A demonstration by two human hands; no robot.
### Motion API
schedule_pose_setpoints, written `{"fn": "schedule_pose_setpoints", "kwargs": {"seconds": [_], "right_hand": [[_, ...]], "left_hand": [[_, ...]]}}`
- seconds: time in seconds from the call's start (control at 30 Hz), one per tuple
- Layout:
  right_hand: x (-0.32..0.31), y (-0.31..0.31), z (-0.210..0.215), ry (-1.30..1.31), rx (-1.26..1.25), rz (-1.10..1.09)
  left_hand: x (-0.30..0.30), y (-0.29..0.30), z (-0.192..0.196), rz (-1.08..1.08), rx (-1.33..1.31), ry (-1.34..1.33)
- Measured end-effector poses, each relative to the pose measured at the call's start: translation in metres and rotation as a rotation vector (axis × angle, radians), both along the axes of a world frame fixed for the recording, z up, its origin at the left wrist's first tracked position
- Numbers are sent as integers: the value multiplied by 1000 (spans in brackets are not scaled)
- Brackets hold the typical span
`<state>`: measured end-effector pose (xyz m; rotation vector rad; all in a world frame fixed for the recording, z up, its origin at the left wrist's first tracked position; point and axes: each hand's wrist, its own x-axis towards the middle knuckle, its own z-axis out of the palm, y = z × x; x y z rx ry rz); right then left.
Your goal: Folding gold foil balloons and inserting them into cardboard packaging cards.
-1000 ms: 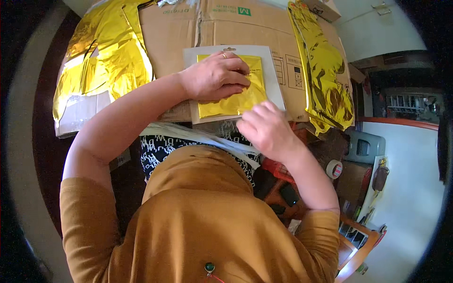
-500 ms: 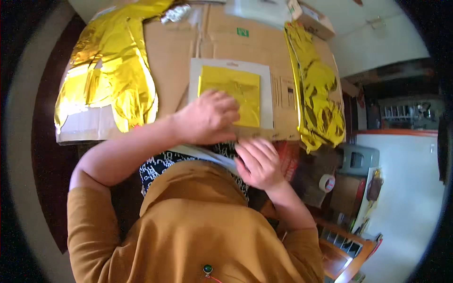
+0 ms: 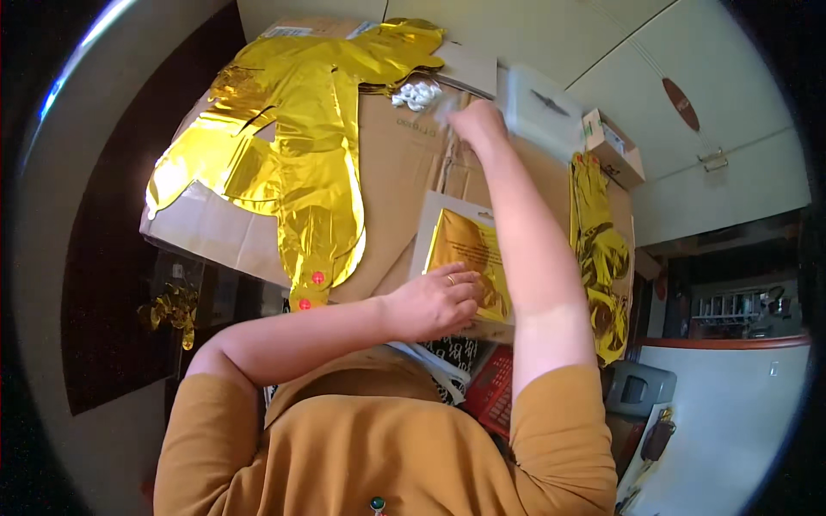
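Note:
A flat yellow-gold foil packet [image 3: 465, 245] lies on a white card [image 3: 426, 225] near the cardboard's front edge. My left hand [image 3: 434, 303] rests across its near left corner, fingers loosely bent and slightly apart, thumb hidden. Stretched far forward, my right hand [image 3: 477, 122] is closed at the back of the cardboard. Something pale and smeared by motion shows at its fingertips; I cannot make out what. Just left of it sits a clump of small white pieces [image 3: 416, 95]. A large flat gold foil balloon [image 3: 318, 185] with red dots spreads out at the left.
More gold foil [image 3: 598, 249] lies along the right edge of the cardboard [image 3: 391, 163]. At the back right are a clear plastic bag [image 3: 538, 107] and a small open box [image 3: 613, 148]. A red crate-like object [image 3: 490, 387] stands below the front edge.
My right hand has gone from beside my left hand at the front edge to the far side. The left hand has shifted to the packet's near corner. The view has turned left.

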<state>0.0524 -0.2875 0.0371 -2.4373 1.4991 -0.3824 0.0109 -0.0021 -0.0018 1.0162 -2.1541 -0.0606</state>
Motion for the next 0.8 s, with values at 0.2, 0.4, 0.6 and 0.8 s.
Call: {"fn": "schedule_pose_setpoints", "kwargs": {"seconds": [0.2, 0.4, 0.6, 0.8], "right_hand": [[27, 16, 5, 85, 39, -17], [2, 16, 24, 11, 333, -97], [-98, 57, 29, -540, 296, 60], [-274, 204, 68, -280, 107, 244]], "left_hand": [[4, 4, -6, 25, 44, -12], [0, 3, -8, 21, 15, -13], [6, 5, -9, -17, 40, -62], [2, 6, -3, -14, 49, -19]]}}
